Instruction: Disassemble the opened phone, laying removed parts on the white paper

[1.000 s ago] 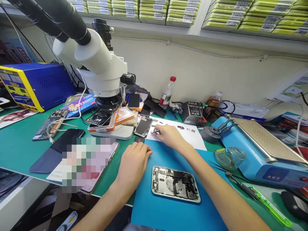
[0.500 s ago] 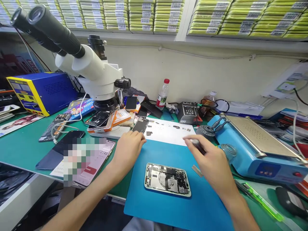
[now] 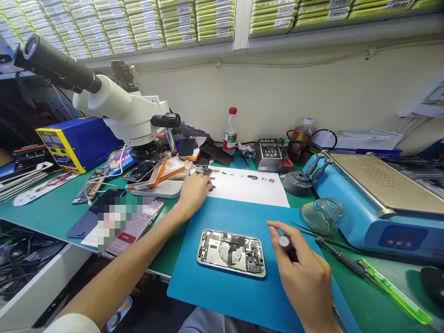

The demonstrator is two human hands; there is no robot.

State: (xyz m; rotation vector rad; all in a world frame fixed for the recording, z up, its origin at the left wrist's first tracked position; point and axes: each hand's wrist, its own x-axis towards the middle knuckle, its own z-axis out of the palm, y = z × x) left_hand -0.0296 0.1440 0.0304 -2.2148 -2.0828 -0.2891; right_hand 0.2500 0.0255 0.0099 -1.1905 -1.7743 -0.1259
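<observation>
An opened phone (image 3: 231, 253) lies flat on the blue mat (image 3: 204, 296), its inner boards, metal plate and round coil area facing up. My left hand (image 3: 195, 190) reaches past it to the left end of the white sheet (image 3: 243, 187). Its fingers are bent together over a dark flat phone part (image 3: 204, 171), and the fingertips are partly hidden. Right of the phone, my right hand (image 3: 303, 268) is curled around a screwdriver (image 3: 287, 247) with a black handle and a silvery end cap. The tool's tip is hidden by the hand.
Small phone parts (image 3: 252, 177) lie spread on the white sheet. A glass jar (image 3: 322, 215), tweezers, a pen-like tool and a blue heating plate (image 3: 385, 231) stand at right. The microscope (image 3: 125, 111), a lit phone (image 3: 138, 226) and an orange-edged box stack occupy the left.
My left hand has moved forward onto the dark flat part. My right hand has moved down, still holding the screwdriver, which has tilted. The whole view has shifted and turned slightly.
</observation>
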